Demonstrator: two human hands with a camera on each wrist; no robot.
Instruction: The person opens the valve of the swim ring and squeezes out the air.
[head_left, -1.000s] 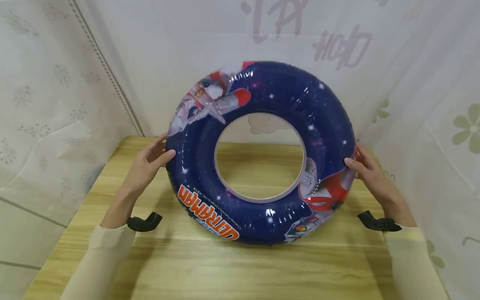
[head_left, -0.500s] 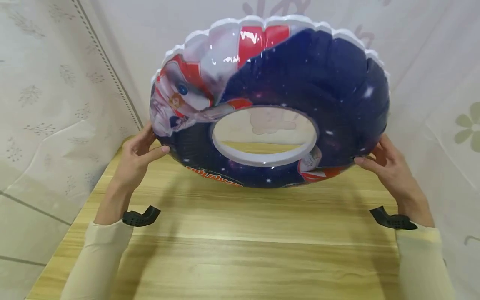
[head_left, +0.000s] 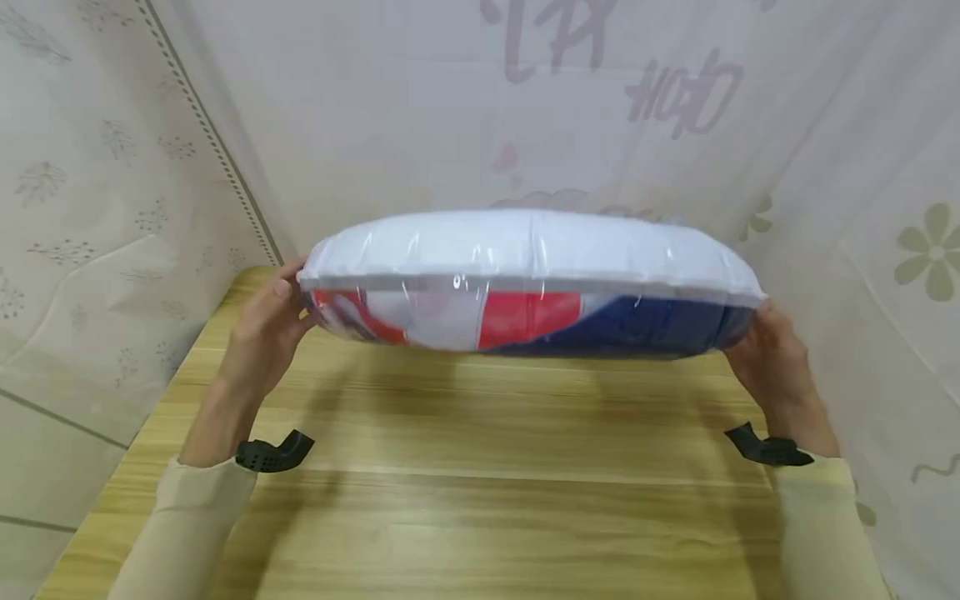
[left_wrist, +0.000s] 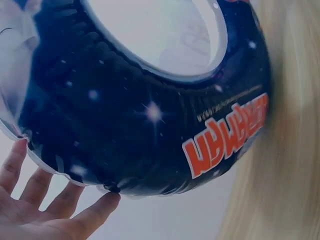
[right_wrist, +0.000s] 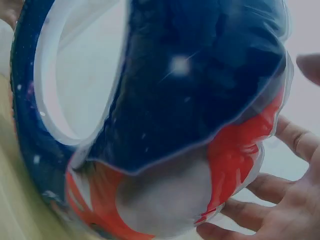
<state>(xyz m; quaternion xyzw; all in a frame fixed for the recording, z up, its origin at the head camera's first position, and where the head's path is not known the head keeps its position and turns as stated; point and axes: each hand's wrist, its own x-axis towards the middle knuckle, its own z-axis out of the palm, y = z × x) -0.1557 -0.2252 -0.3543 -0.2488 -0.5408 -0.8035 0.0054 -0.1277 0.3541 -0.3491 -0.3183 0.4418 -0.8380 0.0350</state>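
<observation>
An inflatable swim ring [head_left: 525, 250] is held up over the table between both hands, edge-on in the head view. Its white side faces up and its dark blue, red and white printed side faces down. My left hand [head_left: 262, 329] grips its left rim; in the left wrist view the fingertips [left_wrist: 111, 199] touch the seam beside the orange lettering. On the opposite rim my right hand [head_left: 776, 367] holds on, with several fingers [right_wrist: 245, 214] against the seam in the right wrist view. The head view hides part of the right fingers behind the ring.
Below the ring lies a wood-grain table [head_left: 480, 517]. Printed white cloth [head_left: 465, 125] hangs behind it and at both sides. A black strap mount [head_left: 273, 454] is on the left wrist, and a similar mount [head_left: 772, 447] on the right.
The swim ring has rotated from showing its printed face and hole to edge-on, its far rim swinging up and toward me. Both hands stay at its sides and turn with it.
</observation>
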